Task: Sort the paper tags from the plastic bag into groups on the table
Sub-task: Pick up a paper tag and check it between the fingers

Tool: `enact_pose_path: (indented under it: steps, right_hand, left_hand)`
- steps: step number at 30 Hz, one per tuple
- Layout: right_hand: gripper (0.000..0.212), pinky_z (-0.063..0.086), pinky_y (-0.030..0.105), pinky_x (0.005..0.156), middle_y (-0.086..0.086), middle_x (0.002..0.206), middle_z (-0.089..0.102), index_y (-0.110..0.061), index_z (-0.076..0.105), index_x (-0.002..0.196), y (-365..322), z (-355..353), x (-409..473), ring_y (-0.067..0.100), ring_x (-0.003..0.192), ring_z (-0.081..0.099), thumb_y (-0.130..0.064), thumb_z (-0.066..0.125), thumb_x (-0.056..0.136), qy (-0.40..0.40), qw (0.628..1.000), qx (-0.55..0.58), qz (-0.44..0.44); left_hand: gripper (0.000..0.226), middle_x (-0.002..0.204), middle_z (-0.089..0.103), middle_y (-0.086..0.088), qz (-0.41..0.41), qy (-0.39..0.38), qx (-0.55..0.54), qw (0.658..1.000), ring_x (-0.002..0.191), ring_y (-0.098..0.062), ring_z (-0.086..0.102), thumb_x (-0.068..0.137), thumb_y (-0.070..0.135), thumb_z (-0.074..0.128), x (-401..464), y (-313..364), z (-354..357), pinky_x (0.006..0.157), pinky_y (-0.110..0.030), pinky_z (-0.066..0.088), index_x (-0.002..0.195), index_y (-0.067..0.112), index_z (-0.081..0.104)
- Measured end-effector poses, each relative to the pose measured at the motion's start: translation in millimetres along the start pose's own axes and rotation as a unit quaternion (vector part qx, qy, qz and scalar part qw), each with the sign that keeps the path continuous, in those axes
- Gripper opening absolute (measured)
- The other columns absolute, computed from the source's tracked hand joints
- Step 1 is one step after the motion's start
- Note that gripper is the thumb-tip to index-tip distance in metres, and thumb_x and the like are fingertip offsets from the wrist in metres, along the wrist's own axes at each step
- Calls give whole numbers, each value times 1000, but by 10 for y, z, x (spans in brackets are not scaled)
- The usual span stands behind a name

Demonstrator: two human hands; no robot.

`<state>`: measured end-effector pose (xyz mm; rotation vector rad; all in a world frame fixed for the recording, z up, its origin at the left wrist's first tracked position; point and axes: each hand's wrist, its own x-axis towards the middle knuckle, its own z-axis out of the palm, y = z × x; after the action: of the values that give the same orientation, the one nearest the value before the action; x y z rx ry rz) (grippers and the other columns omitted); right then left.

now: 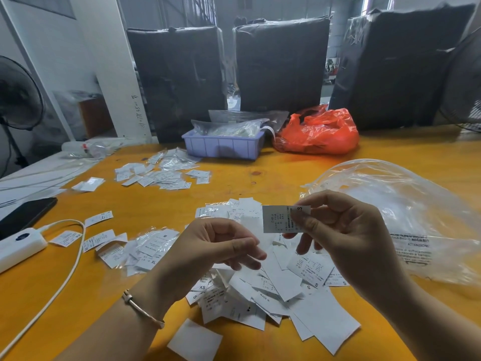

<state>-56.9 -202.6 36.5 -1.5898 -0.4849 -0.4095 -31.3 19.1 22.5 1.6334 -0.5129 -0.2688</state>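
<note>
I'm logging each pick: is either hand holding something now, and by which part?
The right hand pinches one paper tag at its right end, by the printed S. The left hand holds nothing.

A paper tag (279, 219) marked S is pinched by the right hand (341, 227) above a heap of tags (273, 290) on the tabletop (260, 175).
</note>
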Motion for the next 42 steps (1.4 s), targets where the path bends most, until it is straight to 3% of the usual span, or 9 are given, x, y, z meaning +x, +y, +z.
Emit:
enact_pose_path:
  steps: [8, 13, 20, 26, 35, 38, 42]
  right_hand:
    - [11, 46, 12, 50, -3, 69, 73, -9, 72, 85, 47, -10, -11, 14, 51, 65, -18, 67, 81, -47, 997, -61, -26]
    - [13, 50, 22, 48, 10, 66, 70, -9, 75, 85, 94, -20, 16, 20, 52, 63, -18, 69, 77, -87, 995, -20, 43]
    - [27, 45, 21, 48, 12, 64, 69, -11, 68, 97, 153, 29, -11, 17, 48, 60, -25, 72, 74, -98, 991, -18, 91]
    - [16, 45, 15, 52, 11, 72, 71, -8, 68, 93, 97, -37, 10, 14, 54, 61, 1, 70, 81, -44, 998, 17, 46]
    - [16, 49, 21, 53, 13, 72, 70, -6, 65, 90, 153, 87, -63, 19, 54, 62, 3, 72, 79, -76, 995, 1, 59]
    - [17, 47, 21, 52, 12, 74, 70, -7, 65, 92, 168, 80, -61, 19, 55, 62, -1, 73, 79, -78, 994, 9, 75]
    - [25, 44, 23, 49, 8, 77, 71, -12, 66, 95, 162, 54, -25, 20, 57, 62, -31, 73, 80, -69, 991, 20, 112]
  left_hand:
    - [10, 90, 77, -12, -6, 6, 5, 1000, 81, -29, 75, 82, 28, 75, 2, 2, 2, 63, -23, 55, 86, 20, 78]
    - [6, 87, 77, -13, -7, 10, 7, 1000, 78, -28, 75, 84, 23, 74, -12, -8, -2, 62, -21, 54, 85, 19, 77]
    - [11, 87, 77, -12, -18, 5, 19, 1000, 78, -28, 75, 82, 26, 76, 3, -9, 40, 60, -20, 54, 87, 17, 78]
    - [8, 89, 77, -10, -20, 36, 11, 999, 77, -26, 75, 80, 28, 74, 7, -5, 31, 60, -19, 54, 83, 23, 78]
    - [10, 87, 77, -14, -16, 25, 10, 999, 77, -29, 75, 80, 25, 76, 12, -3, 63, 60, -21, 54, 86, 18, 78]
    - [12, 86, 77, -13, -11, 30, 16, 999, 76, -29, 75, 79, 27, 77, 10, -5, 62, 59, -22, 54, 86, 17, 78]
    - [14, 85, 77, -13, -10, 46, 26, 999, 74, -28, 75, 78, 28, 77, 6, -3, 49, 58, -22, 54, 84, 15, 77]
